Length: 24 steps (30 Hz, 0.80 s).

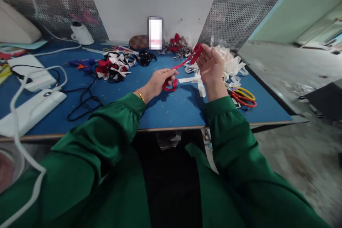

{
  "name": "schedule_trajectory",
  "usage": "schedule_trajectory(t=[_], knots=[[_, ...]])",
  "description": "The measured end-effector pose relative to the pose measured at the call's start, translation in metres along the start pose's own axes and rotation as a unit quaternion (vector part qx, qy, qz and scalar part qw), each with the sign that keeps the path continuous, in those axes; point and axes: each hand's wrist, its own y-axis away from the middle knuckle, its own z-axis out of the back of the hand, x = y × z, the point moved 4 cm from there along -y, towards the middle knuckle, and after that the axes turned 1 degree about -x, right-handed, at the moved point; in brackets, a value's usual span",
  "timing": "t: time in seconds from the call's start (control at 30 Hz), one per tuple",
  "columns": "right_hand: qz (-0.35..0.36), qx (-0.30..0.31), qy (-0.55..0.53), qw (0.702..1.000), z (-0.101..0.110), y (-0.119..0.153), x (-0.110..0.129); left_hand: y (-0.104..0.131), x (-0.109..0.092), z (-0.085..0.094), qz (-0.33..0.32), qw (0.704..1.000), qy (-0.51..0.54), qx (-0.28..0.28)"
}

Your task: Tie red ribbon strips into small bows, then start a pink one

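Observation:
A red ribbon (184,62) runs stretched between my two hands above the blue table. My left hand (161,79) pinches it near one end, and a loose loop of it hangs below the fingers. Higher and to the right, my right hand (211,62) grips the other part, where the ribbon is bunched and folded at the fingertips. White ribbon strips (197,77) lie on the table beneath, beside my right hand. Behind that hand spreads a heap of whitish ribbon pieces (235,64).
Scissors with red and yellow handles (243,96) lie at the right. Left of my hands are a pile of red, black and white bows (113,67), a blue glue gun (81,63) and black cable (85,101). A lit phone (155,32) stands at the back beside a brown checked case (138,42).

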Motion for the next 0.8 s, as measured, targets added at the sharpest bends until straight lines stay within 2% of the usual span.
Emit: schedule_trajectory(t=[0.27, 0.47, 0.8], knots=[[-0.035, 0.051, 0.036, 0.997, -0.015, 0.003, -0.013, 0.003, 0.001, -0.006, 0.023, 0.999, 0.022, 0.029], [-0.019, 0.052, 0.042, 0.998, -0.013, 0.005, -0.013, 0.011, 0.0, -0.016, 0.069, 0.996, 0.003, 0.057], [-0.082, 0.042, 0.005, 0.996, -0.026, 0.016, -0.007, 0.013, -0.001, -0.017, 0.081, 0.995, 0.009, 0.049]])
